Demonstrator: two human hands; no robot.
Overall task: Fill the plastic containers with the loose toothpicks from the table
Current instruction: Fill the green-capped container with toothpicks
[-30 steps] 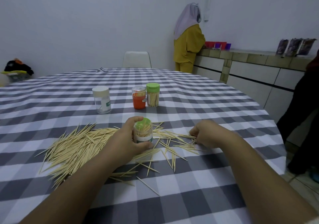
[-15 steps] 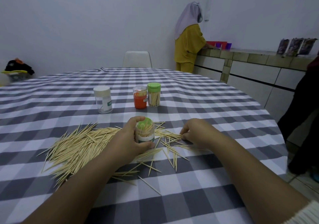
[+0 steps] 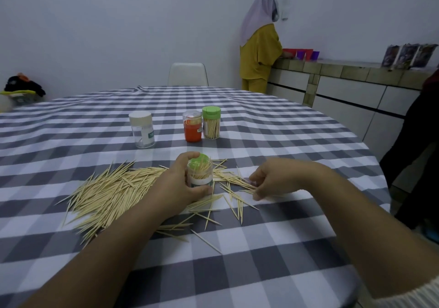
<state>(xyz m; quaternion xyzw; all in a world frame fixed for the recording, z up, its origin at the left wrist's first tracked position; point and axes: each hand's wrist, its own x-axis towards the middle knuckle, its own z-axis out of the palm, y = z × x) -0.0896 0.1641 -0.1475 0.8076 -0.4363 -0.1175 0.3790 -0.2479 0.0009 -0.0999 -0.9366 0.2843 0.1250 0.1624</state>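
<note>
My left hand [image 3: 177, 187] grips a small clear container [image 3: 200, 174] with a flipped-open green lid, standing on the table and partly filled with toothpicks. A wide pile of loose toothpicks [image 3: 111, 192] spreads to its left, and more scattered toothpicks [image 3: 234, 193] lie to its right. My right hand [image 3: 273, 179] is down among those right-hand toothpicks, its fingers curled and pinching a few of them. Farther back stand a clear white-lidded container [image 3: 142, 129], an orange container [image 3: 192, 129] and a green-lidded container [image 3: 211, 126] holding toothpicks.
The round table wears a grey-and-white checked cloth [image 3: 273, 122]. A white chair [image 3: 188, 74] stands at the far side. A person in yellow [image 3: 259, 51] faces a tiled counter [image 3: 344, 70] at the back right. Another person in dark clothes [image 3: 418, 141] stands at the right edge.
My right hand has slid left across the cloth toward the container, gathering toothpicks. My left hand keeps hold of the container in the same spot.
</note>
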